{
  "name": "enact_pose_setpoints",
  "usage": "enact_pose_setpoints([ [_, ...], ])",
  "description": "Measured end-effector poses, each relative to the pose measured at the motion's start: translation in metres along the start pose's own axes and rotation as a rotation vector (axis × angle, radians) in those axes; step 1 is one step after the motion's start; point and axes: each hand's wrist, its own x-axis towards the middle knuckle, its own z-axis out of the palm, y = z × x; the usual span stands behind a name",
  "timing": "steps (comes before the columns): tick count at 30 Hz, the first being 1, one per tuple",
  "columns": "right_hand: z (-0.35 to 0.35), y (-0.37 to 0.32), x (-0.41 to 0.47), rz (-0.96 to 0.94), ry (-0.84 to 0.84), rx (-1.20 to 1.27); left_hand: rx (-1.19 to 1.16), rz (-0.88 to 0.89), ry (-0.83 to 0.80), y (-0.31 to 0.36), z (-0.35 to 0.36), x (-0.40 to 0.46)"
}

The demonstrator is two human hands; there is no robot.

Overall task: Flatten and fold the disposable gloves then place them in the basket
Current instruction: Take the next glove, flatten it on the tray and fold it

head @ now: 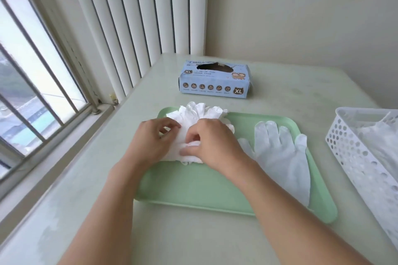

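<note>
A crumpled heap of white disposable gloves (199, 114) lies at the far left of a pale green tray (193, 187). My left hand (154, 139) pinches the heap's left side with curled fingers. My right hand (212, 141) grips the glove material at the heap's near side, fingers curled into it. One white glove (282, 157) lies flat on the right half of the tray, fingers pointing away from me. A white perforated basket (353, 153) stands at the right edge with pale folded gloves inside it.
A light blue glove box (215, 80) marked XL sits on the table behind the tray. A window with bars and vertical blinds runs along the left. Walls close the table's far and right sides.
</note>
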Motion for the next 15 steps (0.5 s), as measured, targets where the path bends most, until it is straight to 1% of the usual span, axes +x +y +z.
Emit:
enact_pose_setpoints([
  [3, -0.012, 0.021, 0.009, 0.057, -0.022, 0.359, 0.032, 0.077, -0.01, -0.007, 0.003, 0.0],
  [4, -0.018, 0.028, 0.009, 0.076, -0.03, 0.431, 0.032, 0.103, -0.008, -0.009, 0.004, 0.002],
  [7, -0.028, 0.044, 0.009, 0.103, -0.009, 0.489, 0.003, 0.171, 0.0, -0.006, 0.006, 0.005],
  [9, -0.03, 0.05, 0.01, 0.115, 0.038, 0.502, -0.097, 0.138, 0.005, 0.001, 0.006, 0.006],
  [11, -0.033, 0.059, 0.012, 0.135, 0.137, 0.48, -0.19, 0.098, 0.007, 0.005, 0.006, 0.007],
  [13, -0.037, 0.068, 0.013, 0.175, 0.218, 0.503, -0.14, 0.097, -0.026, 0.004, 0.007, 0.006],
  [15, -0.042, 0.075, 0.013, 0.238, 0.303, 0.58, -0.064, 0.076, -0.068, 0.002, 0.009, 0.004],
])
